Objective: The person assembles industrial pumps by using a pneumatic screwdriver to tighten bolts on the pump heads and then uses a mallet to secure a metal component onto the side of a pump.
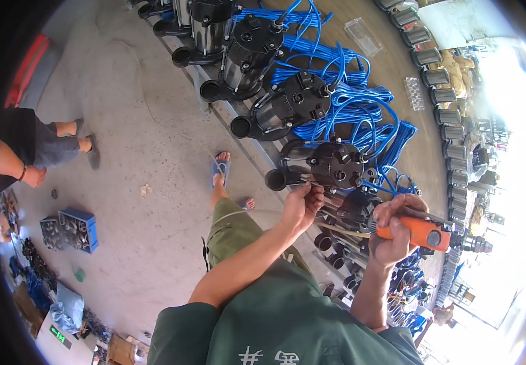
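Observation:
In my right hand is an orange power driver, its metal nose pointing right, away from the pumps. A pale hose runs from its rear end across in front of me. My left hand is pinched closed at the lower side of a submersible pump with a black top and a shiny metal body. Whatever sits between those fingertips is too small to make out. The pump's round black outlet faces left, just above my left hand. Another pump lies partly hidden between my hands.
Several similar pumps line the bench edge, with blue cable coils beside them. Metal cylinders stand along the far side. A person is at the left. A blue crate of parts rests on the floor.

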{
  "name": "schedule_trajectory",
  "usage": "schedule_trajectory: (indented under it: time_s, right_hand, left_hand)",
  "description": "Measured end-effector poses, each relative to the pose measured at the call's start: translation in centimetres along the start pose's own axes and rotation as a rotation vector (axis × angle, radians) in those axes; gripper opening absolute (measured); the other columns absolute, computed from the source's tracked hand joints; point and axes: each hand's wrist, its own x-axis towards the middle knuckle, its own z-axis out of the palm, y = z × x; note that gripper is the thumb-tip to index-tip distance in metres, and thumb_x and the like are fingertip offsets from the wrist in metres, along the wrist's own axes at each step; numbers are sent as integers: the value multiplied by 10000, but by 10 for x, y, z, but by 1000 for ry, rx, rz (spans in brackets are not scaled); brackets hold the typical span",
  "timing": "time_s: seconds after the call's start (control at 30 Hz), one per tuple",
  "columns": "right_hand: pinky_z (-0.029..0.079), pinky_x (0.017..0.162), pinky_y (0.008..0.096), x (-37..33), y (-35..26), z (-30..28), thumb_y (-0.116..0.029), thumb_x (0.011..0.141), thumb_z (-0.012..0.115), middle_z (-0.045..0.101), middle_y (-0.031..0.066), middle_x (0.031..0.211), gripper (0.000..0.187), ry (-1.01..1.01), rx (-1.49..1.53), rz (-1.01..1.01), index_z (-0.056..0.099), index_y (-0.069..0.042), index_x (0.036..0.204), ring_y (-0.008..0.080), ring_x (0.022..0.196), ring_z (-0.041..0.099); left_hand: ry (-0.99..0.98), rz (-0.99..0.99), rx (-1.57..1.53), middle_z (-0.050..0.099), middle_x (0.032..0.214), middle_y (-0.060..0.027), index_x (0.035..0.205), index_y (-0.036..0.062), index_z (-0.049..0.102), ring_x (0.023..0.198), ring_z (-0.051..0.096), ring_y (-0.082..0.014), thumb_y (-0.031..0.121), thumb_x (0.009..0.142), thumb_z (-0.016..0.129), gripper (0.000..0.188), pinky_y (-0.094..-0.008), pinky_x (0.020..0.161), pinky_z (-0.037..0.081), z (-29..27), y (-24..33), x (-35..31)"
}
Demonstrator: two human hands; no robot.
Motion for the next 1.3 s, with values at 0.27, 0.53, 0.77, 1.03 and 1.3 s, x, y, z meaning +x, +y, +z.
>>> schedule_trajectory:
  time_s: [0.27,0.53,0.77,1.03,1.3]
  right_hand:
    - [514,612,333,7,6,-4,-18,751,566,605,174,927,397,8,-1,-20,529,56,1140,166,609,557]
    - [518,620,341,8,10,-10,-16,756,570,604,179,948,405,2,6,-24,525,50,1152,172,618,563]
    - [508,611,341,9,18,-6,-64,775,613,594,165,952,401,-73,18,-83,533,43,1154,168,615,554]
    - [511,608,362,20,40,-1,-32,797,617,556,139,887,287,-297,48,-120,521,-2,1066,178,604,549]
    - [514,606,326,22,28,2,-49,801,633,587,157,902,342,-305,-19,37,532,29,1119,162,630,571]
  left_hand:
    - [51,-22,38,635,892,-130,1027,-6,574,741,614,-233,141,1042,475,179,-341,671,532,8,0,-9]
    - [47,12,36,631,880,-124,1019,10,575,745,622,-233,135,1035,476,160,-340,643,517,10,2,-10]
    - [58,44,95,633,855,-118,970,12,585,733,615,-229,149,1030,480,183,-330,645,501,9,1,-8]
    - [61,40,97,639,844,-123,953,-9,607,728,619,-229,163,1028,478,227,-329,637,499,9,4,-5]
    - [226,515,1195,653,878,-121,1039,-28,571,762,640,-212,171,914,683,261,-340,647,516,15,34,-31]
